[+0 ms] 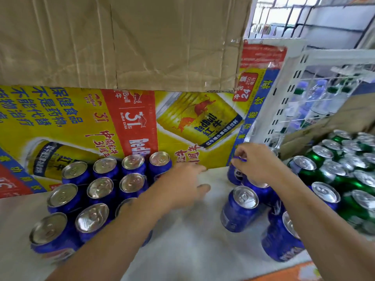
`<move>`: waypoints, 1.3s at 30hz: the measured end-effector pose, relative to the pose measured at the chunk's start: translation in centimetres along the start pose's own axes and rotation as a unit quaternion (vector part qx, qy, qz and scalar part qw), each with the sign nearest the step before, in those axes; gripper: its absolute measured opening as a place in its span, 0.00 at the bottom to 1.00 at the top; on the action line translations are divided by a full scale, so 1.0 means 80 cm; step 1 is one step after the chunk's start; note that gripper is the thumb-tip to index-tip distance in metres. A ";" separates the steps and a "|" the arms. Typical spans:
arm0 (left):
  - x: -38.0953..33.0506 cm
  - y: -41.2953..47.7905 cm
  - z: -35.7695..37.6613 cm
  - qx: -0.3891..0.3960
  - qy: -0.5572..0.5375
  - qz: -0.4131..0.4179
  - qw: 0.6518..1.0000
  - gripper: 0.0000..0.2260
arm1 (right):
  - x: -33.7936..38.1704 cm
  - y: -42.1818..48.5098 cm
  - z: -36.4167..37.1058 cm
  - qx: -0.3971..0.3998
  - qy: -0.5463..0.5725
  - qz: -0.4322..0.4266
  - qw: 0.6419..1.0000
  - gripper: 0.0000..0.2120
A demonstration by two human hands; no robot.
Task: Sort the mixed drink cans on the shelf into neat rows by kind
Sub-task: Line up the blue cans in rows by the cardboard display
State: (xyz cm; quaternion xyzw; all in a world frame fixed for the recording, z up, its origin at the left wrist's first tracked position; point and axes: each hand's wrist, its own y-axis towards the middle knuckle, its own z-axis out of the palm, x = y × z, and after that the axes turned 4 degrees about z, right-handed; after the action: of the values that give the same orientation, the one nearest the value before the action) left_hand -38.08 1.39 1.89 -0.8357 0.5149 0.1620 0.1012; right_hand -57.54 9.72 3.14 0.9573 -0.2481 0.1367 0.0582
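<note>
Right hand point(256, 164) grips a silver-topped blue can point(260, 192) from above; left hand point(182, 183) hovers open.

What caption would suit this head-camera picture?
Right hand grips a blue can beside green cans; left hand hovers open by tidy blue rows.

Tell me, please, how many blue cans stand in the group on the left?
10 blue cans: four at the back by the Red Bull carton, three in the middle, three in front; the left arm may hide more.
</note>
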 end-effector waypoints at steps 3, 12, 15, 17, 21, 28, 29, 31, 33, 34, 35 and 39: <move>-0.048 0.030 0.038 0.085 -0.032 0.045 0.995 0.28 | -0.030 -0.008 -0.002 0.023 -0.074 0.033 0.996 0.11; -0.058 0.041 0.057 0.019 -0.137 -0.002 0.990 0.22 | -0.059 -0.024 0.012 0.103 0.016 0.041 0.994 0.08; -0.043 0.027 0.027 -0.039 -0.183 -0.029 0.982 0.21 | -0.052 -0.024 0.017 0.078 0.045 0.036 0.995 0.13; -0.036 0.016 0.007 -0.076 -0.195 -0.036 0.977 0.18 | -0.041 -0.021 0.021 0.083 0.065 0.012 0.994 0.13; -0.016 -0.010 -0.022 -0.154 -0.232 -0.054 0.959 0.19 | -0.001 -0.014 0.031 0.127 0.085 -0.077 0.985 0.11; 0.014 -0.060 -0.061 -0.280 -0.312 -0.077 0.905 0.15 | 0.067 -0.004 0.047 0.131 0.098 -0.161 0.973 0.13; 0.018 -0.066 -0.064 -0.298 -0.323 -0.082 0.894 0.15 | 0.075 -0.003 0.049 0.138 0.102 -0.166 0.971 0.15; 0.025 -0.078 -0.069 -0.332 -0.347 -0.100 0.872 0.15 | 0.090 -0.004 0.053 0.143 0.102 -0.183 0.967 0.16; 0.031 -0.091 -0.074 -0.366 -0.371 -0.122 0.845 0.15 | 0.105 -0.006 0.055 0.140 0.102 -0.205 0.963 0.16; 0.033 -0.097 -0.077 -0.383 -0.381 -0.130 0.832 0.15 | 0.111 -0.008 0.056 0.142 0.104 -0.212 0.961 0.16; 0.036 -0.102 -0.079 -0.396 -0.389 -0.134 0.821 0.15 | 0.118 -0.008 0.057 0.143 0.104 -0.217 0.960 0.16; 0.041 -0.121 -0.088 -0.426 -0.403 -0.140 0.798 0.12 | 0.140 -0.005 0.062 0.130 0.070 -0.258 0.955 0.12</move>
State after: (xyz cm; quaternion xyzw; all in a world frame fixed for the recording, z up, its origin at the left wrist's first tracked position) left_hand -26.91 0.66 7.23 -0.7168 0.1842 0.6710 -0.0449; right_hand -46.80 3.99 1.63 0.9761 0.0324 0.2144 -0.0166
